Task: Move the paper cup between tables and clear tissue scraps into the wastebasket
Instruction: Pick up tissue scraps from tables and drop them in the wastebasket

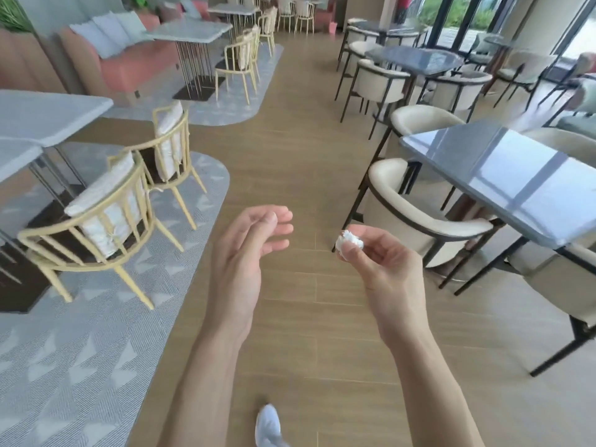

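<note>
My right hand [375, 253] pinches a small white crumpled tissue ball [349, 242] between thumb and fingertips, held out over the wooden aisle floor. My left hand [251, 243] hovers beside it, about a hand's width to the left, with relaxed, slightly bent fingers and nothing in it. Neither a paper cup nor a wastebasket is in view.
A wooden aisle [309, 156] runs ahead between seating. On the left stand pale tables [48, 114] and yellow-framed chairs [106, 221] on grey carpet. On the right are a glossy dark table [516, 175] and cream armchairs [416, 217]. My shoe [267, 425] shows at the bottom.
</note>
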Tool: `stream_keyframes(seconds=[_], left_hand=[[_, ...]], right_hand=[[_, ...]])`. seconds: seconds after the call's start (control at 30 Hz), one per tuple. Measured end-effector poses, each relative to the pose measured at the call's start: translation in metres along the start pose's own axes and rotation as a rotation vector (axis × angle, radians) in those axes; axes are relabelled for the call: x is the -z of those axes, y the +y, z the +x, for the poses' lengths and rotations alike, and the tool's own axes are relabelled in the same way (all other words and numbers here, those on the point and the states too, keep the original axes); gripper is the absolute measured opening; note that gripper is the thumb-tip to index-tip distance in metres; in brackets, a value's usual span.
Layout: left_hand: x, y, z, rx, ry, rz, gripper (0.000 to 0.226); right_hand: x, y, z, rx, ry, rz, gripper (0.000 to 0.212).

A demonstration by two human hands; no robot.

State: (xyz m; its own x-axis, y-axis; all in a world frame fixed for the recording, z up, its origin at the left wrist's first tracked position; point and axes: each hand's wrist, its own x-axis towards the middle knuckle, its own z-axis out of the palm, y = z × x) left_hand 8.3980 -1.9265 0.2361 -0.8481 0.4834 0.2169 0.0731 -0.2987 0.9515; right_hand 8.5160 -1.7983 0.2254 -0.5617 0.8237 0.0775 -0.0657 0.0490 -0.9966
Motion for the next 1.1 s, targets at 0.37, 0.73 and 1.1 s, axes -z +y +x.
stream_keyframes(seconds=[0.37, 0.73, 1.1], left_hand=[[-0.067, -0.059, 0.282, 0.041, -0.096, 0.022, 0.022], [-0.18, -0.161, 0.553, 0.058, -0.017, 0.068, 0.025], [-0.265, -0.235, 0.805, 0.06, 0.01, 0.058, 0.026]], right_hand=[[-0.065, 0.005, 0.279, 0.007, 0.06, 0.049, 0.007], [-0.062, 0.054, 0.604, 0.011, 0.009, 0.073, 0.011], [-0.07, 0.073, 0.883, -0.017, 0.024, 0.003, 0.01]])
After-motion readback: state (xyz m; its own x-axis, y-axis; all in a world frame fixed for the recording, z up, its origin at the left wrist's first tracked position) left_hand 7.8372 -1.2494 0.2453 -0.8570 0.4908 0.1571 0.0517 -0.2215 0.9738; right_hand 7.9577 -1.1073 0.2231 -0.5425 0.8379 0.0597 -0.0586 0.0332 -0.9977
